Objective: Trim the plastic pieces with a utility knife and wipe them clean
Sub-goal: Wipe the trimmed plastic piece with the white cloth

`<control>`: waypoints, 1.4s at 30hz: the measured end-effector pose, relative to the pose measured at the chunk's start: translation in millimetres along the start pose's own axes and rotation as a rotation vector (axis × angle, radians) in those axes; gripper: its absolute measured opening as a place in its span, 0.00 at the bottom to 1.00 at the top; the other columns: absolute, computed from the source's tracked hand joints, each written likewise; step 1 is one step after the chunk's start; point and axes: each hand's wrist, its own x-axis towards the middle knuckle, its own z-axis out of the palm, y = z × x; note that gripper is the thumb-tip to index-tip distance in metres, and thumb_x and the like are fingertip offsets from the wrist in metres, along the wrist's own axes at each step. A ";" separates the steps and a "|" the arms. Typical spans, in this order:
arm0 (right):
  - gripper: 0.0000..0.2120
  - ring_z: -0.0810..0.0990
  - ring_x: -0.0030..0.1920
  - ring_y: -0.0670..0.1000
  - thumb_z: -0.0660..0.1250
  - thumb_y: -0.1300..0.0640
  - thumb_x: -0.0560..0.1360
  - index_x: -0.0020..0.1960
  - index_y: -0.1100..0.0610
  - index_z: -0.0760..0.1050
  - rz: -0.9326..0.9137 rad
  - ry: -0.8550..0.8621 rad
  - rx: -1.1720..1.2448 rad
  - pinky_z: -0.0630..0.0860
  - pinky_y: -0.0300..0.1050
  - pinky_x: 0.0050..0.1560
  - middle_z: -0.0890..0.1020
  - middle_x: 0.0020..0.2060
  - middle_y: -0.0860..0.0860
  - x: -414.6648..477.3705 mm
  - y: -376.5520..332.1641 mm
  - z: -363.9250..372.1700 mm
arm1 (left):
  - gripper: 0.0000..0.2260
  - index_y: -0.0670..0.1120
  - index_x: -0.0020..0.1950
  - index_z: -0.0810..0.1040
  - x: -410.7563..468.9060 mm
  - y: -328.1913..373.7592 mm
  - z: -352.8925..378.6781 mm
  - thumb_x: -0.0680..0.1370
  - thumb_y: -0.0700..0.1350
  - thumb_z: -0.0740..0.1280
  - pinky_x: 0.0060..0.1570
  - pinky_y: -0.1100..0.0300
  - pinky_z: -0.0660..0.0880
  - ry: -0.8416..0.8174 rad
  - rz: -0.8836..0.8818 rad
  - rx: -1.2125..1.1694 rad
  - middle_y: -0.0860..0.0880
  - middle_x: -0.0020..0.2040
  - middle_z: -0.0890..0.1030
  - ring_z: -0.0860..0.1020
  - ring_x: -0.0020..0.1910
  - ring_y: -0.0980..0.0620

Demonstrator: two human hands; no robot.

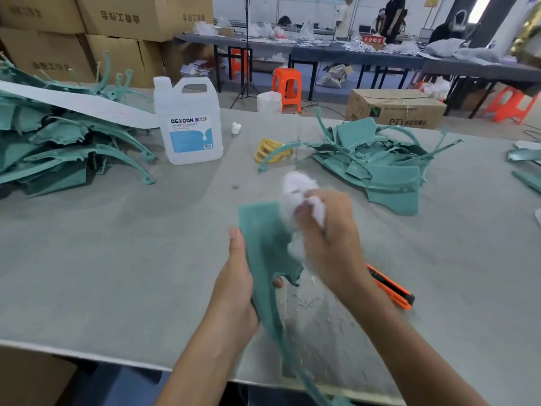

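1. Where it rises over the near edge of the worktop, the teal plastic piece is held tilted: flat, matte, with a broad rectangular top that narrows to a long curved stem and a ragged notch on its right edge.
2. Left hand: grips the piece at mid-length, with the thumb laid along the left edge. The fingers are curled behind, and one tip shows at the notch.
3. Right hand: motion-blurred, fingers closed around a white cloth. The cloth is a soft crumpled wad pressed on the upper right of the piece's face.
4. Utility knife: orange and black body, lying on the worktop just beside the right wrist, in neither hand.
5. Pale shavings: thin flecks scattered on the worktop under the hands.
6. Worktop: grey, with a felt-like surface.
7. Right heap: teal panels and curved strips, piled loosely.
8. Yellow rings: a small stack, just left of that heap.
9. Left heap: more teal strips with ragged edges, larger than the right heap.
10. Jug: translucent white plastic with a moulded handle and a blue label, standing upright.
11. Cardboard boxes: stacked behind the left heap.
12. Orange stool: plastic, on the floor beyond the worktop.
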 end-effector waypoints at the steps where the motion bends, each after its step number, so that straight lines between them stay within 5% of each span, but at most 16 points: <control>1: 0.07 0.75 0.59 0.50 0.60 0.46 0.83 0.59 0.45 0.73 -0.136 -0.074 0.022 0.71 0.43 0.60 0.72 0.54 0.35 -11.9 -12.4 8.3 | 0.25 0.50 0.47 0.88 -1.7 -2.1 4.1 0.83 0.61 0.55 0.35 0.58 0.80 -0.014 -0.006 0.007 0.45 0.47 0.86 0.83 0.37 0.51; 4: 0.07 0.74 0.56 0.53 0.66 0.57 0.80 0.58 0.53 0.78 -0.353 -0.056 -0.144 0.71 0.45 0.60 0.79 0.55 0.54 -19.1 -0.1 15.7 | 0.21 0.49 0.50 0.85 -8.3 -4.8 4.5 0.82 0.60 0.58 0.34 0.59 0.77 -0.093 0.062 0.043 0.44 0.46 0.83 0.81 0.37 0.51; 6: 0.07 0.74 0.53 0.59 0.68 0.68 0.77 0.54 0.62 0.79 -0.181 0.076 -0.283 0.70 0.53 0.54 0.80 0.50 0.60 5.7 26.6 0.4 | 0.27 0.52 0.48 0.87 -13.1 1.6 -2.6 0.77 0.69 0.55 0.29 0.60 0.72 -0.090 0.075 0.067 0.44 0.44 0.82 0.74 0.31 0.52; 9: 0.04 0.76 0.54 0.61 0.65 0.62 0.81 0.54 0.59 0.77 0.188 0.020 -0.200 0.67 0.49 0.50 0.78 0.47 0.52 21.5 48.8 -21.5 | 0.30 0.54 0.48 0.87 -14.2 14.1 -10.9 0.72 0.73 0.55 0.28 0.61 0.71 -0.046 0.120 0.119 0.46 0.42 0.83 0.73 0.29 0.53; 13: 0.06 0.76 0.50 0.50 0.65 0.53 0.81 0.49 0.42 0.72 0.095 0.041 -0.016 0.69 0.38 0.47 0.77 0.45 0.40 10.1 1.9 -21.4 | 0.24 0.53 0.50 0.85 -6.6 17.9 -6.6 0.72 0.69 0.59 0.36 0.61 0.78 0.028 0.208 0.185 0.49 0.44 0.86 0.82 0.37 0.53; 15: 0.04 0.76 0.51 0.45 0.64 0.51 0.80 0.54 0.43 0.74 0.009 -0.052 0.055 0.68 0.30 0.50 0.78 0.49 0.44 -5.4 -27.9 -8.9 | 0.22 0.53 0.55 0.85 -2.9 15.6 2.0 0.76 0.66 0.61 0.48 0.56 0.81 0.025 0.226 0.155 0.47 0.53 0.86 0.85 0.51 0.49; 17: 0.09 0.75 0.51 0.46 0.63 0.53 0.78 0.57 0.51 0.75 0.028 -0.179 0.077 0.69 0.33 0.50 0.77 0.51 0.50 -27.8 -50.1 9.0 | 0.21 0.51 0.59 0.84 -2.1 15.3 11.7 0.79 0.64 0.62 0.53 0.56 0.81 0.032 0.253 0.113 0.46 0.56 0.85 0.84 0.56 0.49; 21: 0.13 0.73 0.52 0.57 0.67 0.63 0.72 0.56 0.64 0.76 -0.181 -0.332 -0.142 0.70 0.45 0.52 0.76 0.53 0.59 -55.1 -42.3 15.2 | 0.23 0.52 0.58 0.83 1.2 20.4 15.5 0.77 0.65 0.60 0.54 0.50 0.81 0.099 0.399 0.045 0.44 0.56 0.85 0.83 0.55 0.44; 25: 0.11 0.74 0.57 0.58 0.70 0.61 0.75 0.57 0.56 0.76 -0.276 -0.738 -0.314 0.73 0.51 0.58 0.74 0.57 0.54 -59.9 -10.7 -11.2 | 0.15 0.62 0.49 0.83 7.0 40.7 2.1 0.81 0.60 0.56 0.49 0.59 0.78 0.278 0.700 0.246 0.59 0.47 0.85 0.82 0.46 0.56; 29: 0.03 0.79 0.44 0.50 0.66 0.52 0.79 0.52 0.49 0.77 0.187 -0.418 0.063 0.77 0.49 0.44 0.78 0.47 0.48 -42.0 -16.1 -27.8 | 0.13 0.56 0.51 0.79 4.3 42.5 -5.4 0.83 0.56 0.55 0.45 0.72 0.71 0.299 0.848 0.629 0.64 0.45 0.81 0.77 0.43 0.66; 31: 0.16 0.82 0.42 0.51 0.64 0.39 0.80 0.55 0.51 0.78 0.360 -0.331 0.389 0.76 0.51 0.40 0.83 0.45 0.52 -24.9 -37.4 -29.1 | 0.16 0.50 0.61 0.79 -4.0 30.4 4.0 0.83 0.55 0.57 0.54 0.67 0.73 0.224 0.811 0.778 0.58 0.54 0.83 0.79 0.54 0.60; 34: 0.38 0.84 0.56 0.57 0.70 0.26 0.67 0.60 0.57 0.80 0.547 -0.353 0.836 0.78 0.57 0.56 0.83 0.56 0.64 -8.7 -65.6 -35.7 | 0.23 0.51 0.77 0.67 -22.9 21.1 16.1 0.82 0.47 0.64 0.69 0.51 0.72 -0.052 0.943 1.042 0.48 0.72 0.75 0.73 0.72 0.51; 36: 0.33 0.83 0.60 0.60 0.75 0.32 0.66 0.57 0.58 0.83 0.611 -0.305 0.952 0.75 0.62 0.67 0.83 0.59 0.63 0.4 -75.8 -49.8 | 0.23 0.53 0.77 0.63 -32.6 30.6 21.3 0.82 0.46 0.62 0.72 0.49 0.69 -0.129 1.082 1.180 0.49 0.77 0.68 0.67 0.76 0.52; 38: 0.31 0.82 0.60 0.65 0.73 0.41 0.66 0.57 0.66 0.80 0.588 -0.251 0.914 0.72 0.69 0.68 0.82 0.58 0.67 4.7 -79.6 -65.3 | 0.23 0.52 0.77 0.64 -43.3 42.2 28.8 0.81 0.48 0.59 0.71 0.51 0.69 -0.163 1.142 1.224 0.49 0.77 0.68 0.67 0.76 0.52; 40: 0.24 0.84 0.50 0.63 0.71 0.48 0.67 0.48 0.70 0.76 0.466 -0.132 0.797 0.78 0.69 0.57 0.82 0.49 0.71 4.8 -80.4 -80.9 | 0.23 0.51 0.76 0.65 -53.0 46.4 36.9 0.81 0.50 0.60 0.70 0.53 0.69 -0.184 1.181 1.266 0.50 0.77 0.69 0.67 0.75 0.53; 42: 0.12 0.78 0.36 0.56 0.69 0.54 0.69 0.35 0.62 0.73 0.354 0.038 0.700 0.79 0.51 0.36 0.78 0.33 0.61 2.0 -82.7 -96.0 | 0.23 0.50 0.75 0.68 -63.2 41.1 38.9 0.81 0.52 0.63 0.69 0.52 0.69 -0.153 1.236 1.273 0.51 0.75 0.71 0.68 0.75 0.54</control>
